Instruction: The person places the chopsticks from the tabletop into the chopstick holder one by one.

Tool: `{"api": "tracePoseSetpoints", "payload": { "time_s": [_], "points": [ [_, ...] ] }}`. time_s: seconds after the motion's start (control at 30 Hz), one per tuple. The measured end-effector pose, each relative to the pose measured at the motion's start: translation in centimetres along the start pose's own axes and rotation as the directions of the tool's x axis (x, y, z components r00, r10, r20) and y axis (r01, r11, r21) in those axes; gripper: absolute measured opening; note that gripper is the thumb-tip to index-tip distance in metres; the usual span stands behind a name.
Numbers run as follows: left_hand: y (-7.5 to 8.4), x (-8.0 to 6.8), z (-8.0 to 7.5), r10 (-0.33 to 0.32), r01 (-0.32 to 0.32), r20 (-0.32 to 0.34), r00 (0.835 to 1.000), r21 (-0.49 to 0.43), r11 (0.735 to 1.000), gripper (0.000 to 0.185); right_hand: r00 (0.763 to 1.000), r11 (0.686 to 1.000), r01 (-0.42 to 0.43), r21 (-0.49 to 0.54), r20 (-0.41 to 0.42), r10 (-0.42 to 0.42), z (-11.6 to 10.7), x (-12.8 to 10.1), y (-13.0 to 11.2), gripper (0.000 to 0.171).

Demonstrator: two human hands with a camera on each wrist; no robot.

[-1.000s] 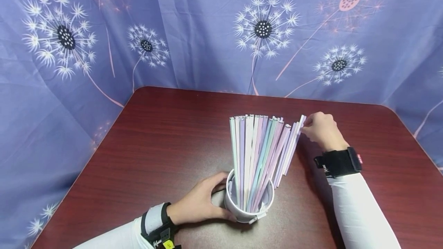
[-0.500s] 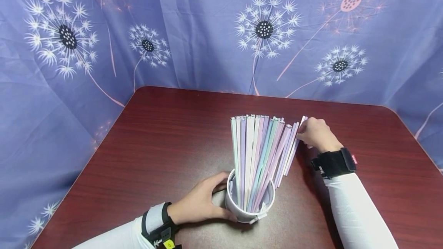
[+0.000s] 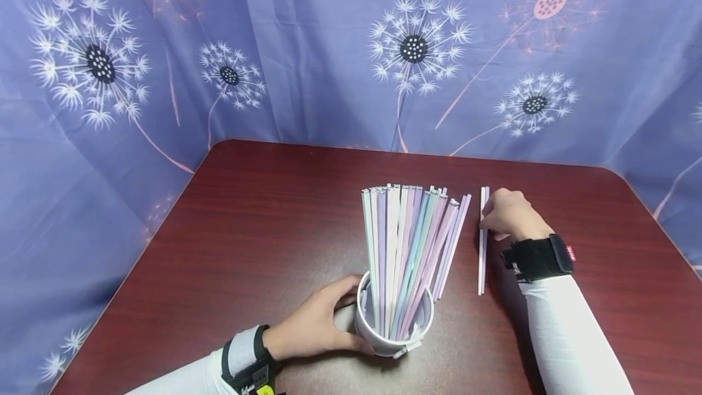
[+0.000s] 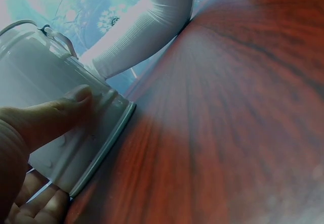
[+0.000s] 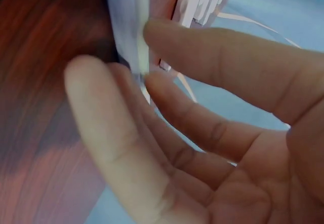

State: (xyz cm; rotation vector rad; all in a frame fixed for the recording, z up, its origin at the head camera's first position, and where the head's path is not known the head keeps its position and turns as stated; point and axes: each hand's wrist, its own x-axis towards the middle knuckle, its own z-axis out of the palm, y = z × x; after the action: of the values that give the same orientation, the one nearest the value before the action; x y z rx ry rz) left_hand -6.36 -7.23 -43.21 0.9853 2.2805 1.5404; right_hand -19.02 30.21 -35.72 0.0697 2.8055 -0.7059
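My left hand [image 3: 318, 322] grips a small white pail [image 3: 382, 341] from its left side, thumb at the front. In the left wrist view the thumb lies against the wall of the pail [image 4: 40, 64]. Many long, straw-like pastel sticks [image 3: 392, 249] stand in it, leaning to the right. Off to the right, my right hand [image 3: 514, 217] pinches two sticks [image 3: 482, 264], one white and one lavender. The right wrist view shows the thumb and a finger at these sticks [image 5: 132, 27], seen close up and blurred.
A few more lavender and white sticks [image 3: 454, 249] lie between the pail and my right hand. The dark red wooden table [image 3: 263, 218] ends at the back against a blue curtain [image 3: 323, 47] with a dandelion print.
My right hand has separated two sticks from the small group beside the pail and shifted them right, turning them to point straight away. The left hand stays on the pail.
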Motion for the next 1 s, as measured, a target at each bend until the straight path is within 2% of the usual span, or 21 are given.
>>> {"api": "tracePoseSetpoints", "payload": {
  "time_s": [0.13,0.27,0.33,0.43,0.57,0.83,1.0],
  "points": [
    [0.1,-0.1,0.0,-0.004,0.004,-0.008,1.0,0.017,1.0,0.083,1.0,1.0,0.01,0.028,-0.007,-0.01,0.2,0.3,-0.2,0.03],
    [0.1,-0.1,-0.1,-0.008,0.009,-0.013,1.0,0.032,0.999,0.085,1.0,0.999,-0.002,0.039,-0.009,0.002,0.3,0.6,-0.2,0.027],
    [0.1,0.0,-0.1,-0.011,0.012,-0.014,1.0,0.036,0.999,0.086,1.0,0.997,-0.02,0.07,0.018,0.019,0.3,0.7,-0.1,0.03],
    [0.0,0.0,-0.1,-0.017,0.017,-0.01,1.0,0.026,1.0,0.086,0.995,0.99,-0.049,0.133,0.091,0.037,0.2,0.8,0.1,0.045],
    [0.0,-0.1,0.0,-0.024,0.024,-0.001,1.0,-0.006,1.0,0.086,0.991,0.989,-0.052,0.137,0.129,0.034,0.1,0.7,0.3,0.057],
    [-0.1,-0.4,0.2,-0.001,0.001,0.01,1.0,-0.036,0.999,0.082,0.988,0.99,-0.018,0.138,0.154,-0.003,0.6,0.6,-0.1,0.056],
    [-0.1,-0.3,0.0,0.014,-0.014,0.002,1.0,-0.011,1.0,0.082,0.99,0.996,0.045,0.073,0.128,-0.054,-0.3,0.2,-0.8,0.052]
  ]
}}
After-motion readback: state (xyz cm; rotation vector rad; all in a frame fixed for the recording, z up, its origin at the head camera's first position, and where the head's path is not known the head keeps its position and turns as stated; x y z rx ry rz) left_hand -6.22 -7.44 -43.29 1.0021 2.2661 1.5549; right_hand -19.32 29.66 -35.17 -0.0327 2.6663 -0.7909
